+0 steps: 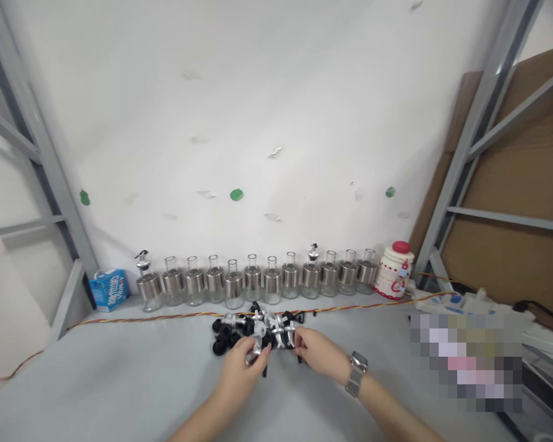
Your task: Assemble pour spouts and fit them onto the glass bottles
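Black and silver pourer parts lie in a pile (233, 325) on the grey table. My left hand (239, 368) is at the front of the pile, its thumb and fingers closed around a silver pourer spout (257, 345). At the pile's right side, the fingers of my right hand (320, 351) are pinched at a silver-and-black pourer spout (290, 335); a dark end shows below them. Behind the pile stands a row of clear glass bottles with metal bands, including a bottle (233, 290). Two bottles carry pourers, one at the left end (142, 261) and one right of centre (313, 252).
A blue carton (109, 290) stands left of the bottles, and a cream jar with a red lid (394, 270) right of them. A twisted red-yellow cord (166, 318) runs across the table behind the pile. Power strips (474, 307) and a blurred-out item (465, 362) lie at right.
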A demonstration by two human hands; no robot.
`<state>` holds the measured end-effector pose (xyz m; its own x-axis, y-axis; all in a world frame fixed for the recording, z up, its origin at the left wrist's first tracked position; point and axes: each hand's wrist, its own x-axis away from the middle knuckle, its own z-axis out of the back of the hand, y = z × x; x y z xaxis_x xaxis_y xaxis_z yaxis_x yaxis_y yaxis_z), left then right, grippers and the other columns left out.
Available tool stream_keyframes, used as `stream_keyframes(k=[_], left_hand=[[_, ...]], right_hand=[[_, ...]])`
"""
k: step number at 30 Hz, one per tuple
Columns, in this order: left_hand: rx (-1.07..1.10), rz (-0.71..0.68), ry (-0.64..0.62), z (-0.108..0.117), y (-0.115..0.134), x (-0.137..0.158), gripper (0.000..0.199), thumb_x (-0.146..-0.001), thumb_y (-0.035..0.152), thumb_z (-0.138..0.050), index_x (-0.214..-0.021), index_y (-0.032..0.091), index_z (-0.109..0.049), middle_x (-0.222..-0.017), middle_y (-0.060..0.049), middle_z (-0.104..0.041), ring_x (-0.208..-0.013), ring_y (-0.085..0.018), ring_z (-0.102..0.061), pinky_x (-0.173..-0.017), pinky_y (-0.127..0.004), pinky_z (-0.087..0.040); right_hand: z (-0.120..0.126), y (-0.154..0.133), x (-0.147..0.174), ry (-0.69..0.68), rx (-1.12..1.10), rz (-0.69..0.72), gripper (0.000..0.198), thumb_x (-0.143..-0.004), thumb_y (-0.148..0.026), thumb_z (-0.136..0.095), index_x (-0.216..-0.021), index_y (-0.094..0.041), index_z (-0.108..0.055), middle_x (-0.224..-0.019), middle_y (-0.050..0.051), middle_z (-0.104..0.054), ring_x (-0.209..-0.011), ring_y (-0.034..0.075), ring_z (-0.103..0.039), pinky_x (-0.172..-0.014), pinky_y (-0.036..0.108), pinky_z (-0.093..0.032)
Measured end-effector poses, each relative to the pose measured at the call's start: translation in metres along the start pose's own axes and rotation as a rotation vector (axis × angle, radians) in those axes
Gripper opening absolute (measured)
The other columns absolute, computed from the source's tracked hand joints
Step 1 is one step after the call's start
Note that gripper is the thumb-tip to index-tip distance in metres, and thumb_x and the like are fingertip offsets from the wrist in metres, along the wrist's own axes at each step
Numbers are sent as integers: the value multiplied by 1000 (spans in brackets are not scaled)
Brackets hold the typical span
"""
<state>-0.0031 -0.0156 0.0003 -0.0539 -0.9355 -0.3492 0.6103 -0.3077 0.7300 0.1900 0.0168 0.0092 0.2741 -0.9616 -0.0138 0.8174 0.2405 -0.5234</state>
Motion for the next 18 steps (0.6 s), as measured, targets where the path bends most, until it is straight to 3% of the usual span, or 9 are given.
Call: stream_keyframes(k=[18], left_hand=[[19, -11, 9, 0, 1, 0, 29, -74, 39, -48, -56, 16, -49, -57, 3, -41, -56, -11, -41, -53, -19, -31]], right_hand=[[1, 0, 1, -18, 12, 24, 9, -69, -14, -51, -75, -17, -57, -71, 4, -62, -66, 17, -55, -57, 23, -34]])
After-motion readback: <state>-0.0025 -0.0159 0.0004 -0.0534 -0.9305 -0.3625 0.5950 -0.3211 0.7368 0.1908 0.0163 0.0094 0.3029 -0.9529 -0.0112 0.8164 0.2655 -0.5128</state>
